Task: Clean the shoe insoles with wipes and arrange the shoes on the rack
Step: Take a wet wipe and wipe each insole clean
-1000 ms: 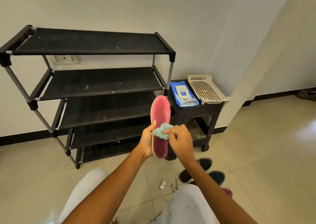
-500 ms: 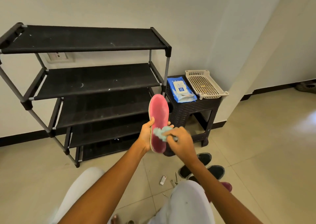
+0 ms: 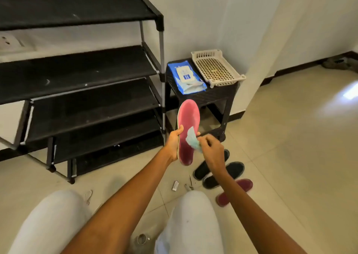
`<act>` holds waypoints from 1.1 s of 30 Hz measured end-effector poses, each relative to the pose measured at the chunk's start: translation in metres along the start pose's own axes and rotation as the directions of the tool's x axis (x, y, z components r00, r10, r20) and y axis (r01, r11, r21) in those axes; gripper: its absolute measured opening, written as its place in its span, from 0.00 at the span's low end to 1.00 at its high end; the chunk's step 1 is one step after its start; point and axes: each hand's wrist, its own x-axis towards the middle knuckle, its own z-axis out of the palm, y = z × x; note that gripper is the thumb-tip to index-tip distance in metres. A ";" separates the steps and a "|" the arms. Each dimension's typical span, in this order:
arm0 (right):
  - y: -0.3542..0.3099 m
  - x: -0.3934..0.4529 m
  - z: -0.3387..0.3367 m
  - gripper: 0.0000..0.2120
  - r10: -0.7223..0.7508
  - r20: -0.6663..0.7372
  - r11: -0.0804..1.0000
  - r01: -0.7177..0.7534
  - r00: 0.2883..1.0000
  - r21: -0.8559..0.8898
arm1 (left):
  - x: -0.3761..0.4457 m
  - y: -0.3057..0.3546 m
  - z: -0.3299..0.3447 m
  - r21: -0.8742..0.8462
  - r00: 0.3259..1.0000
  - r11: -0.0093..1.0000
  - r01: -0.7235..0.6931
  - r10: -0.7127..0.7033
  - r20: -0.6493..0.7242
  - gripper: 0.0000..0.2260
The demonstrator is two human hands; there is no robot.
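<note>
Pink foam insole [image 3: 188, 129], long and flat with a darker damp-looking heel end, stands nearly upright in my left hand [image 3: 173, 144], whose thumb curls over the near edge while the fingertips show round the far edge, so the hold is clamped across its width. My right hand [image 3: 211, 150] pinches a crumpled pale green wipe [image 3: 192, 140] between thumb and fingers, pressed against the insole's face just right of the left-hand hold, about midway along its length.

I judge the step in hand to be the wiping of this insole. The toe half above the hold looks paler and streaked, so the next move likely calls for drawing the wipe upward over that part, keeping the left hold firm so the thin foam does not bend away.

Below the right wrist, on the tiled floor, lie two black slip-on shoes [image 3: 222, 171] and a maroon shoe [image 3: 235, 191]. Beyond the insole's tip stands a dark woven-pattern stool [image 3: 211, 94] carrying a blue pack of wipes [image 3: 186, 77] and a cream perforated plastic tray [image 3: 218, 67]. Left of the hold, the black fabric-shelved metal rack [image 3: 81, 73] carries no shoes that I can see, so arranging is not yet begun
</note>
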 end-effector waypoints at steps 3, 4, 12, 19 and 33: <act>0.024 0.030 0.001 0.13 0.236 0.032 0.971 -0.237 0.971 0.042 | 0.024 -0.014 0.005 0.068 1.000 0.998 0.015 -0.014 -0.018 0.22; 0.036 0.040 0.002 0.15 0.278 0.083 0.960 -0.280 0.957 0.010 | 0.034 -0.018 0.007 0.072 1.000 0.997 0.029 -0.028 -0.014 0.22; 0.143 0.052 -0.007 0.12 0.564 0.136 0.727 -0.568 0.815 0.385 | 0.121 -0.076 0.009 0.289 0.984 0.945 0.155 -0.173 0.037 0.22; 0.293 0.006 -0.044 0.03 0.815 -0.182 0.534 -0.591 0.550 0.605 | 0.189 -0.214 0.031 0.581 0.956 0.796 0.166 -0.274 0.102 0.17; 0.460 -0.041 -0.045 0.06 0.941 -0.289 0.322 -0.717 0.174 0.618 | 0.240 -0.363 0.001 0.846 0.824 0.399 0.355 -0.561 -0.081 0.26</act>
